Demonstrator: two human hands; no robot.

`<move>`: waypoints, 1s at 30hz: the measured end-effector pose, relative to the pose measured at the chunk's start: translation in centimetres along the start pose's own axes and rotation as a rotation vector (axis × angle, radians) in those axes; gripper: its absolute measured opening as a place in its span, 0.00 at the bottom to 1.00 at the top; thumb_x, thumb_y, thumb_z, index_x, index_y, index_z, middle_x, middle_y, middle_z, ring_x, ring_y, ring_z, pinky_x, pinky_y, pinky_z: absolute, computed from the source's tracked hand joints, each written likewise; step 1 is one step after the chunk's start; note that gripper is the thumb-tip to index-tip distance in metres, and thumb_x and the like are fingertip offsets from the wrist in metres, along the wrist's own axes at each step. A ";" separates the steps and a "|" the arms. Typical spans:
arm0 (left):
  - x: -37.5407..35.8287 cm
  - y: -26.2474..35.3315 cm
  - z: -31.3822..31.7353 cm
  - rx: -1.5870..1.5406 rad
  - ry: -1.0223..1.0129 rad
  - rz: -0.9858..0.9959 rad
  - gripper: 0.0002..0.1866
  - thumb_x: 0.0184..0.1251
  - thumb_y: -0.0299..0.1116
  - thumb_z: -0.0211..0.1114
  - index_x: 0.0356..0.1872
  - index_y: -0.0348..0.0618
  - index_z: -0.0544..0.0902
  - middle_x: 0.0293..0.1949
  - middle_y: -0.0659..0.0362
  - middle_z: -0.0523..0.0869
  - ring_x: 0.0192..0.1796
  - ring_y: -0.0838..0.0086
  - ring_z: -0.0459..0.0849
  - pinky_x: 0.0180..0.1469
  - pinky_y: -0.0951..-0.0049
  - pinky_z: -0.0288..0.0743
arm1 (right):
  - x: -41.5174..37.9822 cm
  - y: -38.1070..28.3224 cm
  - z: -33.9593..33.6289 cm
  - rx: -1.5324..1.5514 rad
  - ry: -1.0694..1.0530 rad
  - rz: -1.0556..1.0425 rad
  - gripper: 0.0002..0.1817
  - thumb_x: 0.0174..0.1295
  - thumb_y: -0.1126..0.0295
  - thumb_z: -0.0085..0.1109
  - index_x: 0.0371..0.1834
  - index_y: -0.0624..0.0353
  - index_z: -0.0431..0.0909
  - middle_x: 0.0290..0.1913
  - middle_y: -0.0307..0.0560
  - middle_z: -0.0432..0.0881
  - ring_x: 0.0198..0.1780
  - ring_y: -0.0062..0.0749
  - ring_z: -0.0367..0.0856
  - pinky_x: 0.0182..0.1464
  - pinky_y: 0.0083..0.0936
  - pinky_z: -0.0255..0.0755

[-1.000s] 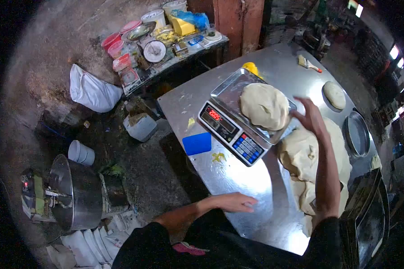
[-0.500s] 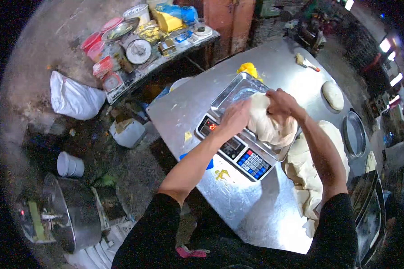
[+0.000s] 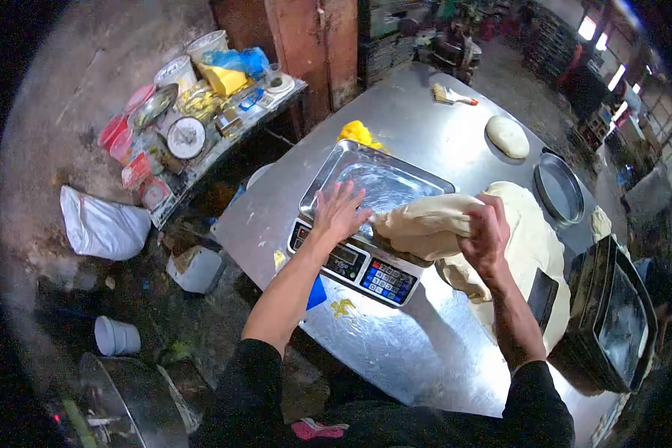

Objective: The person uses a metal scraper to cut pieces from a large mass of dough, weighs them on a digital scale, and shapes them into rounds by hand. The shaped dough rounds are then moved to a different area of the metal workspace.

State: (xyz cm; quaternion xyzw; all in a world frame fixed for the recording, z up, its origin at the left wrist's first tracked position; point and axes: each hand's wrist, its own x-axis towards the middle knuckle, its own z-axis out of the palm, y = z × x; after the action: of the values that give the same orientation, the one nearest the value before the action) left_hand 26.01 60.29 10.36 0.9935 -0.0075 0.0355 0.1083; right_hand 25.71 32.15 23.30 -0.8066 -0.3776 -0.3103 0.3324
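My right hand grips a stretched lump of dough and holds it over the right edge of the scale's steel tray. My left hand lies flat with fingers spread on the tray's near edge, just above the digital scale with its keypad. A large heap of dough sits on the steel table to the right of the scale, under my right arm.
A small dough ball, a round pan and a brush lie at the table's far side. Dark baking tins stand at the right edge. A blue scraper and yellow scraps lie near the scale. A cluttered side bench stands left.
Both hands took hold of the dough lump on the scale tray. The right hand has now pulled it off to the right, and the left hand rests on the bared tray.
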 end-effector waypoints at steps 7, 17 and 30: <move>0.3 0.6 -0.6 0.038 -0.054 -0.056 0.36 0.59 0.63 0.56 0.67 0.60 0.67 0.72 0.55 0.59 0.73 0.51 0.56 0.68 0.37 0.49 | 0.4 0.1 -4.7 0.101 0.304 0.113 0.18 0.34 0.86 0.56 0.34 0.64 0.73 0.41 0.52 0.74 0.42 0.36 0.76 0.44 0.23 0.72; -14.6 24.4 0.2 -1.737 0.031 0.368 0.72 0.36 0.78 0.64 0.74 0.41 0.37 0.74 0.47 0.46 0.76 0.61 0.39 0.74 0.60 0.34 | -7.6 -5.5 -14.5 0.925 0.267 1.069 0.17 0.45 0.78 0.53 0.42 0.57 0.72 0.41 0.41 0.75 0.43 0.28 0.74 0.49 0.21 0.68; -30.6 33.1 11.9 -0.887 -0.357 0.365 0.38 0.63 0.49 0.61 0.68 0.37 0.60 0.55 0.43 0.78 0.56 0.61 0.78 0.61 0.64 0.68 | -34.9 -7.1 -20.9 0.122 -0.647 0.912 0.28 0.61 0.44 0.53 0.46 0.62 0.80 0.37 0.58 0.84 0.38 0.46 0.83 0.45 0.43 0.74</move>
State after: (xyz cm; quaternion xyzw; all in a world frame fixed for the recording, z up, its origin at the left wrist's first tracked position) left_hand -4.45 25.63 3.71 0.8249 -0.2136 -0.1231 0.5087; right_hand -3.56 5.47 11.47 -0.9215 -0.0905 0.1506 0.3462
